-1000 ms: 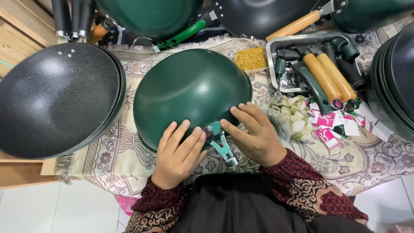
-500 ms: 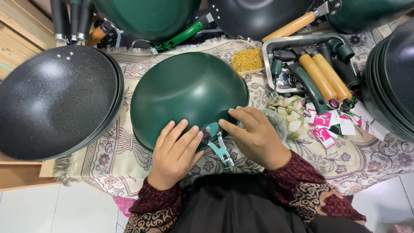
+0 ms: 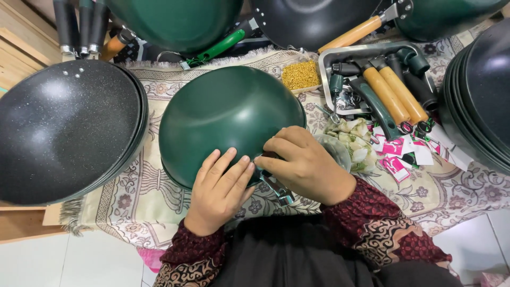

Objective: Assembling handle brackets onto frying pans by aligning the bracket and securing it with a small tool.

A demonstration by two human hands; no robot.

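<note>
Item: green wok [image 3: 223,117], centre frame, overturned; left hand [image 3: 218,196] lay flat-fingered, right hand [image 3: 303,165] curled narrowly at the bracket [image 3: 276,187]; the domed pan risked sliding.

The upturned wok [image 3: 228,119] lies on the patterned cloth [image 3: 133,207]; stacked woks [image 3: 64,127] at nine o'clock, handle tray [image 3: 382,79] at two o'clock.

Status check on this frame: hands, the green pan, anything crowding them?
Left hand flat on upturned green pan. Right hand pinching at its rim by the metal handle bracket. Black wok stack close on the left; handle tray on the right.
</note>
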